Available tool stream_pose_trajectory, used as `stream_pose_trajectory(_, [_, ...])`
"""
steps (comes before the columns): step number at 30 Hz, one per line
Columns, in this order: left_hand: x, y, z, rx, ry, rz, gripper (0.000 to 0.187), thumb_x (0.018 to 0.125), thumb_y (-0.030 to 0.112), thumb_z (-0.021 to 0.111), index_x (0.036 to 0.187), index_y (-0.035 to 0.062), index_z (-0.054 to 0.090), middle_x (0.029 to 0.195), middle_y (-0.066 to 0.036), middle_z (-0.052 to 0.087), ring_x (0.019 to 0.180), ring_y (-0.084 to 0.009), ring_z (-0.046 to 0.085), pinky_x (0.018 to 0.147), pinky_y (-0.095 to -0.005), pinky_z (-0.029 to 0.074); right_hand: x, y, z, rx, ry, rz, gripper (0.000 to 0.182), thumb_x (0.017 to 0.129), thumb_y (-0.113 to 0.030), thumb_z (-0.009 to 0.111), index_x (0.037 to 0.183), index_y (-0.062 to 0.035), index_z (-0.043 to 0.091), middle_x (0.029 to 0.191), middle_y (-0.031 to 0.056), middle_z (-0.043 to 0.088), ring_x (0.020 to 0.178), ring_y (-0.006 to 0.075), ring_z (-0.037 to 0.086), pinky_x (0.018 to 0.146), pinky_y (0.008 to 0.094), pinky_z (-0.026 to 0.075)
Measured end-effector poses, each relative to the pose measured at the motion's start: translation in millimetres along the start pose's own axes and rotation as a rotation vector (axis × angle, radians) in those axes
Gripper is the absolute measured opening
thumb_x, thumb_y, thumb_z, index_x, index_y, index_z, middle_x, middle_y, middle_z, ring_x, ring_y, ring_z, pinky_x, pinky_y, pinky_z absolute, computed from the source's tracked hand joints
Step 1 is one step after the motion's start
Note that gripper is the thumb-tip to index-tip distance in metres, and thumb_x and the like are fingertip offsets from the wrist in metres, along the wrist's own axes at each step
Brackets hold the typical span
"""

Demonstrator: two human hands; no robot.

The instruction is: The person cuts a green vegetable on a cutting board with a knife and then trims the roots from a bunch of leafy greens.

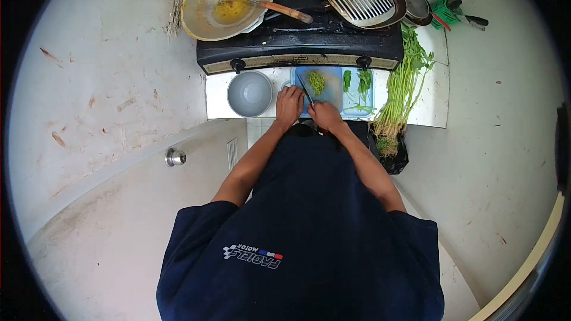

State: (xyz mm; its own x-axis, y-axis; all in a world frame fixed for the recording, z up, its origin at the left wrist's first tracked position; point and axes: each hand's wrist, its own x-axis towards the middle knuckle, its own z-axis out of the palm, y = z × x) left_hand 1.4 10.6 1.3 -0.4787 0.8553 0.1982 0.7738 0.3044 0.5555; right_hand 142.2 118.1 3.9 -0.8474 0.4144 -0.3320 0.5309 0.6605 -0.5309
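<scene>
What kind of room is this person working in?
Most likely a small home kitchen: a stove with a wok and a grill pan on it, and a cutting board with chopped greens on the counter.

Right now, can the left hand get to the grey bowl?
Probably yes. The grey bowl sits close beside the left hand, with nothing tall between them, and the knife is over on the other side, in the right hand.

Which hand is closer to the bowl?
Left. The left hand is just to the right of the bowl, by the board's near left corner. The right hand, holding the knife, is farther right, past the left hand.
</scene>
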Motion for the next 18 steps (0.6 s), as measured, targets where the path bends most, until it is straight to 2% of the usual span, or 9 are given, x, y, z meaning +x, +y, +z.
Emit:
stream_pose_trajectory(11, [-0.6, -3.8, 0.8, -0.010, -0.048, -0.026, 0.008, 0.089, 0.011, 0.067, 0.096, 0.0080, 0.069, 0.097, -0.007, 0.062, 0.095, -0.0301, 0.058, 0.084, -0.0440, 0.046, -10.4, -2.8, 2.7, -0.122, 0.043, 0.024, 0.043, 0.103, -0.037, 0.052, 0.091, 0.0004, 0.071, 0.083, 0.0228, 0.073, 0.080, 0.0411, 0.074, 0.075, 0.0501, 0.059])
stream_pose_trajectory(18, [1.1, -6.3, -3.8, -0.132, -0.021, -0.056, 0.006, 0.086, 0.011, 0.070, 0.091, 0.0078, 0.071, 0.093, -0.007, 0.065, 0.094, -0.0310, 0.060, 0.084, -0.0440, 0.047, 0.2, -5.6, -6.2, -0.140, 0.066, 0.040, 0.043, 0.104, -0.037, 0.052, 0.093, 0.0005, 0.070, 0.079, 0.0245, 0.072, 0.078, 0.0415, 0.073, 0.075, 0.0497, 0.059])
